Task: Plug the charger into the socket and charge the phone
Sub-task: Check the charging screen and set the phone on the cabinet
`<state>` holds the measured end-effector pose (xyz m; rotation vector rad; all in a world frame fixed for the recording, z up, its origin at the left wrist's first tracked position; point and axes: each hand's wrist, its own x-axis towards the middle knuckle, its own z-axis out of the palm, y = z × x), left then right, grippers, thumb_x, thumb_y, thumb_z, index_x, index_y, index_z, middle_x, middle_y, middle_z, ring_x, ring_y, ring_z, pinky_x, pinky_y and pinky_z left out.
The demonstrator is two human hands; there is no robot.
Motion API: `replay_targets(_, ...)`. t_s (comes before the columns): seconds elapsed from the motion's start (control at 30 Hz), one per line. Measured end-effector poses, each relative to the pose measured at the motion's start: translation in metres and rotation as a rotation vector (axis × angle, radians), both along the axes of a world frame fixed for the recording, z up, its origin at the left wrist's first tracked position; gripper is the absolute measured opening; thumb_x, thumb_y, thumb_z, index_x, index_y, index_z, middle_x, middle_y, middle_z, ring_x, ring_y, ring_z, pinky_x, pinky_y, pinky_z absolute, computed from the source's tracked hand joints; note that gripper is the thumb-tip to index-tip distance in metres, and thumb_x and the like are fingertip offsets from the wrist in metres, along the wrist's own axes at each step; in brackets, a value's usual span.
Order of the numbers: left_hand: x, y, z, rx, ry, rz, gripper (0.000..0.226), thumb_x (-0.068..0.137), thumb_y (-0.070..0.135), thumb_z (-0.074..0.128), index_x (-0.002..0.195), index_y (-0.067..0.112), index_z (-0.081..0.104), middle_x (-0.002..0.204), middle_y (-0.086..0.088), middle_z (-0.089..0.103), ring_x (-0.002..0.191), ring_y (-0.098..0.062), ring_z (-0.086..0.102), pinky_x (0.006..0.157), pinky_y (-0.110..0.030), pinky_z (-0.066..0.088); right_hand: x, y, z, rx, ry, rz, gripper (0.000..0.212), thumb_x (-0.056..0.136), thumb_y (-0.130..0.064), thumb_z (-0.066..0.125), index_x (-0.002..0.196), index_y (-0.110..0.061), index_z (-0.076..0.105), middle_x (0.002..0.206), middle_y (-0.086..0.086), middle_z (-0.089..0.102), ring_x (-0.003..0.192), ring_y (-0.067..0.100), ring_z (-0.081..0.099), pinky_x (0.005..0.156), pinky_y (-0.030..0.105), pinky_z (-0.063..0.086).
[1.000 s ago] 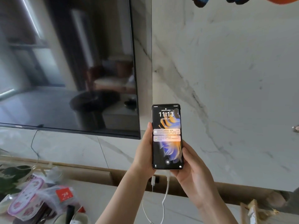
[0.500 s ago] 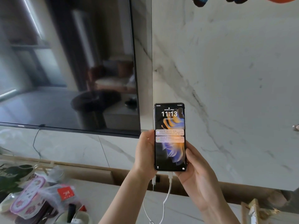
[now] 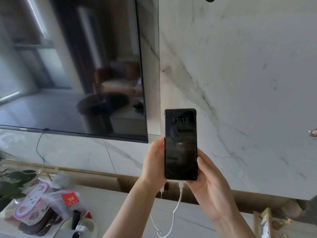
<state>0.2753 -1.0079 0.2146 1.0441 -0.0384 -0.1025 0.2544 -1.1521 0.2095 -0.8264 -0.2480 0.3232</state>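
I hold the phone point(image 3: 181, 145) upright in front of the marble wall, screen towards me. Its display is dark, with a faint 11:13 and a dim ring. My left hand point(image 3: 153, 162) grips its left edge and my right hand point(image 3: 208, 184) cups its right edge and bottom corner. A white charging cable point(image 3: 176, 207) is plugged into the phone's bottom and loops down over the counter. A small white plug point(image 3: 162, 190) shows just below my left wrist, in front of the dark recess under the wall; the socket itself is hidden.
A large black TV point(image 3: 72, 66) hangs on the wall at the left. The pale counter point(image 3: 197, 220) carries snack packets point(image 3: 34, 208) and a plant at the left, and a gold ornament point(image 3: 267, 222) at the right.
The phone's bright lock screen has dimmed to a dark display. Both hands and the phone have shifted slightly right and up.
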Motion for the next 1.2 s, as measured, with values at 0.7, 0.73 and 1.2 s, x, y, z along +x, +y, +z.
replay_targets(0.7, -0.013, -0.024, -0.06, 0.117, 0.143, 0.178, 0.031, 0.092, 0.032, 0.052, 0.115, 0.017, 0.066, 0.121, -0.011, 0.066, 0.111, -0.028, 0.06, 0.1, -0.046, 0.043, 0.006, -0.032, -0.065, 0.005, 0.162, 0.016, 0.04, 0.093, -0.016, 0.042, 0.131, -0.019, 0.054, 0.133, 0.01, 0.061, 0.123, 0.028, 0.057, 0.098, 0.042, 0.047)
replay_targets(0.73, -0.015, -0.024, -0.067, 0.113, 0.155, 0.175, 0.03, 0.093, 0.026, 0.05, 0.118, 0.016, 0.064, 0.125, -0.013, 0.064, 0.116, -0.031, 0.058, 0.103, -0.048, 0.04, 0.006, -0.033, -0.072, 0.005, 0.179, 0.031, 0.039, 0.093, -0.015, 0.042, 0.13, -0.018, 0.055, 0.133, 0.011, 0.061, 0.124, 0.028, 0.057, 0.101, 0.043, 0.046)
replay_targets(1.2, -0.044, -0.019, -0.177, 0.093, 0.515, 0.178, 0.032, 0.093, 0.01, 0.048, 0.118, 0.023, 0.064, 0.11, -0.006, 0.072, 0.1, -0.021, 0.067, 0.074, -0.032, 0.053, -0.003, -0.038, -0.179, -0.435, 0.464, 0.006, 0.034, 0.096, -0.01, 0.047, 0.125, -0.021, 0.06, 0.113, -0.001, 0.074, 0.103, 0.017, 0.07, 0.072, 0.028, 0.055)
